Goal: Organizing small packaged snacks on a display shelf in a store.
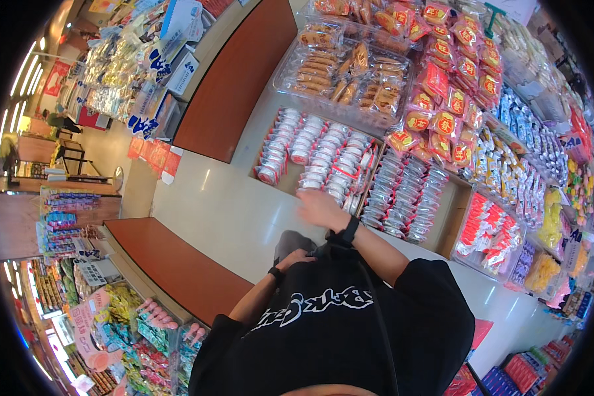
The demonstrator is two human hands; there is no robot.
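Observation:
My right hand (321,209), with a black watch (349,229) on the wrist, reaches over the near edge of a cardboard box (289,184). Its curled fingers are beside rows of round white packets with red edges (311,143). Whether the fingertips touch or grip a packet is hard to see. Low in front of my waist is my left hand (297,258), close to the dark cloth of my clothes; its fingers are bent and partly hidden. Right of the box stand rows of silvery wrapped packets (398,195) in another cardboard box (450,218).
Behind the boxes sits a clear plastic tub (346,106) of wrapped biscuits, beside red-and-gold packets (445,123). Red-white packets (490,230) fill a bin at right. Brown counter panels (237,84) and stocked snack shelves (133,336) flank the pale floor (218,208). A distant person (62,120) is at far left.

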